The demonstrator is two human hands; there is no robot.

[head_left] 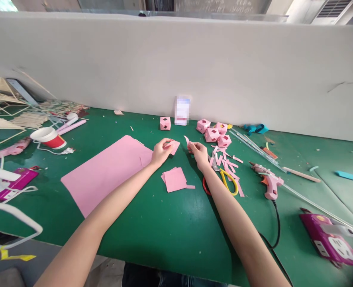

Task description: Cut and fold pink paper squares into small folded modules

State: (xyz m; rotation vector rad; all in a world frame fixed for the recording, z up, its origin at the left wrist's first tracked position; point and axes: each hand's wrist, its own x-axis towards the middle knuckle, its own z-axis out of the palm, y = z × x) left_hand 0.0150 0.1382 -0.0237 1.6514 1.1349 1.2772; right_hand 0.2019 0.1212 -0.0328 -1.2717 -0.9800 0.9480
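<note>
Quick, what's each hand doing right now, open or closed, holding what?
Left hand: closed on a folded pink paper piece.
Right hand: closed, pinching a thin pink strip.

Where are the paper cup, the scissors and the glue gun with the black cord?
Paper cup (57,142): head view, on its red band.
Scissors (222,174): head view, on the yellow handle.
Glue gun (272,184): head view, on its pink body.

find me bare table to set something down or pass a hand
The widest free patch of green table lies between the forearms, from the paper squares to the near edge. Another lies between the large pink sheet and the red-and-white cup. It's crowded around the scissors, paper strips and paper boxes.
</note>
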